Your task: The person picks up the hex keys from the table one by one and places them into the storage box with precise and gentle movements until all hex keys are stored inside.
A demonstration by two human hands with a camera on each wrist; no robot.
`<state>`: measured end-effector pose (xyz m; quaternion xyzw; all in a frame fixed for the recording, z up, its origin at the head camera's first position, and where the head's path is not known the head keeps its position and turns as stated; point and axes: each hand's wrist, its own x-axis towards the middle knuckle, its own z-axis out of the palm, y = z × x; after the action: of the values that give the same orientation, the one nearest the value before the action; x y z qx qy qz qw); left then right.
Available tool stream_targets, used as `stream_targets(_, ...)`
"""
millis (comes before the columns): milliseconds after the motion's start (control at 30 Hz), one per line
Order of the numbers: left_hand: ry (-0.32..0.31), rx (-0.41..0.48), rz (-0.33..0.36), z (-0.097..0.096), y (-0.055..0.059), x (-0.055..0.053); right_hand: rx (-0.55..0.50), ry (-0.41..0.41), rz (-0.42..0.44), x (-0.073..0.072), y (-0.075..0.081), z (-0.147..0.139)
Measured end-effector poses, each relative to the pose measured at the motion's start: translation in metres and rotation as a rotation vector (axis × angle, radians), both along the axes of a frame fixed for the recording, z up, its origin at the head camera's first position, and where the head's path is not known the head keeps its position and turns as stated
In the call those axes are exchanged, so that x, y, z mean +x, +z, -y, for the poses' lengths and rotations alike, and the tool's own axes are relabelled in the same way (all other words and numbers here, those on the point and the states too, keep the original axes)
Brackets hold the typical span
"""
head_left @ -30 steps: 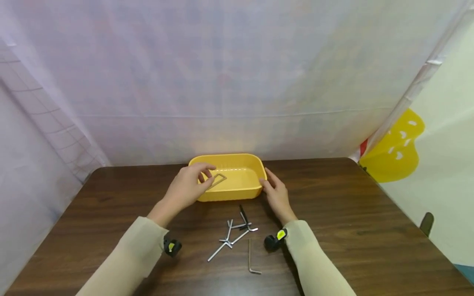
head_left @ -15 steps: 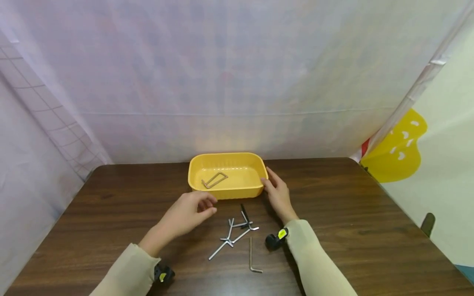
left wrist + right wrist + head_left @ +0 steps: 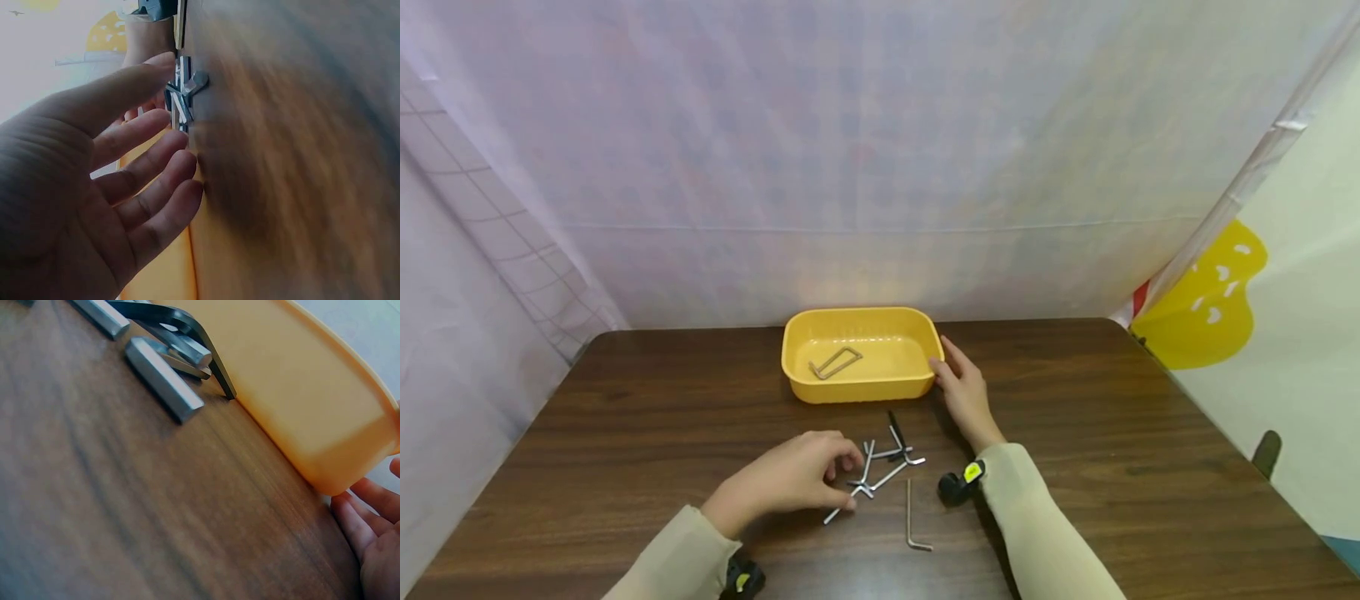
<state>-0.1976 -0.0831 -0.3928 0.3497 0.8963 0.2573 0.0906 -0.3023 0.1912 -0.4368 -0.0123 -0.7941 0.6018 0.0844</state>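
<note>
My left hand (image 3: 793,473) hovers over a loose group of silver hex keys, with thumb and index fingertips right at the nearest silver hex key (image 3: 841,506). In the left wrist view its fingers are spread and relaxed, with a gap between thumb and fingers. My right hand (image 3: 966,400) holds the right end of a yellow plastic bin (image 3: 865,392), thumb at the rim and fingers along the outer wall. Inside the bin lie bronze-toned hex keys (image 3: 827,375). A black hex key (image 3: 897,427) lies among the silver ones, close to the bin's front wall.
A single bronze-toned hex key (image 3: 909,517) lies apart on the dark wooden table (image 3: 1112,467), nearer the front. A pale curtain (image 3: 850,167) hangs behind the table's back edge. Each wrist carries a small black camera.
My left hand let go of a bronze-toned hex key in the bin, then drew back toward the front and moved over the silver hex keys. The right hand has stayed at the bin.
</note>
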Motion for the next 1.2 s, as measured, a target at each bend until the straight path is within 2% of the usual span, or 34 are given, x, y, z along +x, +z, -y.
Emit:
stream_targets(233, -0.015, -0.019, -0.024, -0.002, -0.001, -0.001, -0.011, 0.001, 0.009, 0.0, 0.0, 0.001)
stream_targets(433, -0.005, -0.006, -0.033, -0.004, 0.0, -0.004, -0.015, -0.001, 0.01, 0.0, 0.0, 0.001)
stream_targets(600, 0.011, -0.002, -0.072, -0.005, -0.001, -0.008, -0.021, 0.001, 0.008, -0.001, 0.0, 0.001)
stream_targets(867, 0.099, -0.016, -0.047, -0.004, 0.0, -0.019, -0.005, 0.003, -0.007, -0.001, 0.0, 0.001)
stream_targets(1200, 0.235, -0.042, -0.071, -0.003, -0.001, -0.031, -0.018, -0.007, -0.008, 0.0, 0.0, 0.002)
